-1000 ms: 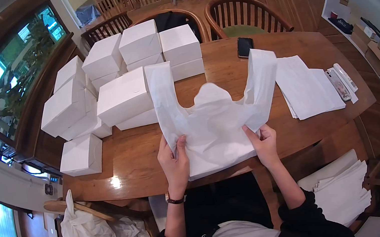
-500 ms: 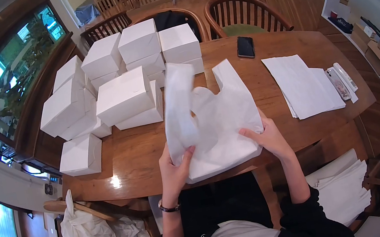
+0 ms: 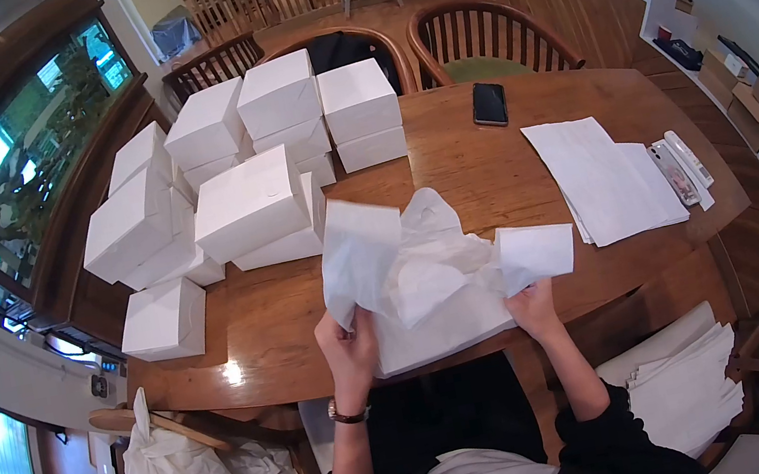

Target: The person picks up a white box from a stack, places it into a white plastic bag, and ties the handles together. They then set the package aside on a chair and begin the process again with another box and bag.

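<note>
A thin white bag lies partly crumpled at the table's front edge, its two handle parts raised to either side. My left hand is closed on the lower end of the left handle part, which stands up above it. The right handle part is folded over above my right hand, whose fingers are closed on it from below. Under the loose film, a flat, smooth white section reaches the table edge nearest my body.
Stacked white boxes fill the table's left side. A black phone lies at the back; white sheets and a patterned phone are on the right. Crumpled white bags hang at lower left, and more white sheets lie at lower right.
Both handle parts have come down and spread apart, the right one now folded over. My hands have shifted from the bag's lower sides to its handle parts, and the middle has collapsed.
</note>
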The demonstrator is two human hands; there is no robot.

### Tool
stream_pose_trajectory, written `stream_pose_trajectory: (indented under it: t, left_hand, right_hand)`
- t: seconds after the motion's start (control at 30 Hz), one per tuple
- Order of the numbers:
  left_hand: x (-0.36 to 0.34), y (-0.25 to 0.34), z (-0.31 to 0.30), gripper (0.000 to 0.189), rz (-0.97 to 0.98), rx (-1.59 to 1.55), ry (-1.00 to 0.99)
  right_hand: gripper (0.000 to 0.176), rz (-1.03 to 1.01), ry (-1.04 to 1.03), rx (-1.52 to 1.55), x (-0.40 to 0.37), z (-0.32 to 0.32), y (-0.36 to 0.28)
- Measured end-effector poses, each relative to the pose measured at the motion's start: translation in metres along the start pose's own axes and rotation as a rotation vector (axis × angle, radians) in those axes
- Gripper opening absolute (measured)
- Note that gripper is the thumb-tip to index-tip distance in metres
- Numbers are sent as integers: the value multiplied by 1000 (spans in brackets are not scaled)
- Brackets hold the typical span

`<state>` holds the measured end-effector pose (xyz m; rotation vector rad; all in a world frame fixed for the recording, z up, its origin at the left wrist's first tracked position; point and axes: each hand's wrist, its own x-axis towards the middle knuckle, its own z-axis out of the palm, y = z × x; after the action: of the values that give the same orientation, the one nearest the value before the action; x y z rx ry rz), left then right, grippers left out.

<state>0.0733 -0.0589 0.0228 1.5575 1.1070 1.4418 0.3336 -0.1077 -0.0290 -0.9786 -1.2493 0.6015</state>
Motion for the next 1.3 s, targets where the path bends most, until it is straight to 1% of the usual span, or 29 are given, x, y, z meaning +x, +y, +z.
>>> stream_pose_trajectory:
  t: [0.03,0.07,0.13,0.23,0.33,0.43,0.47,0.53,0.57,0.6,0.63,0.7,0.73,0.83,0.93,1.03,1.13,1.23,1.3]
  left_hand:
    - [4,2,1,15,-59,-94,-11]
    - [7,7,-2,16,-95,-91,-87]
    - [11,21,-9,18,-171,-81,-232]
    - [13,13,-10,11,-233,-176,-244]
    - [12,3,-12,10,-208,-263,-250]
    - [10,30,2,16,-153,-417,-236]
    - [9,17,1,22,-50,-377,-276]
    - [7,28,0,22,-114,-349,-253]
    - [6,32,0,22,-146,-336,-243]
    - [6,27,1,19,-111,-171,-198]
    - [5,25,2,18,-100,-102,-210]
    - [2,27,3,17,-80,38,-234]
    - [1,36,7,15,-12,80,-205]
    - [-2,36,12,13,101,249,-145]
    - [-6,32,19,14,151,291,-33]
    - [-8,28,21,17,176,331,-9]
    - [-7,29,21,15,189,369,-24]
    - [-2,41,14,13,23,203,-114]
    - [-1,43,12,12,20,96,-142]
  right_hand:
    - [35,26,-3,18,-1,-3,2]
    - [35,53,-5,35,-1,-5,4]
    - [24,140,126,31,6,7,-18]
    - [20,245,-60,75,25,1,-34]
    - [17,496,-163,-34,42,7,-85]
    - [21,478,-203,-134,41,6,-89]
    - [23,313,-139,-162,38,7,-85]
    - [28,-18,-14,-214,29,14,-71]
    - [31,-12,-8,-237,27,14,-68]
    - [33,-7,-1,-260,26,13,-67]
    - [36,-1,6,-284,26,12,-64]
    - [36,-56,-14,-289,26,11,-55]
    - [36,-84,-25,-291,26,10,-50]
    - [37,-113,-33,-330,26,7,-37]
    - [38,-81,4,-384,25,12,-44]
    - [45,183,-24,-286,29,21,-71]
    - [48,83,29,-428,24,32,-74]
    - [47,17,82,-449,23,35,-70]
    - [45,7,99,-445,24,34,-65]
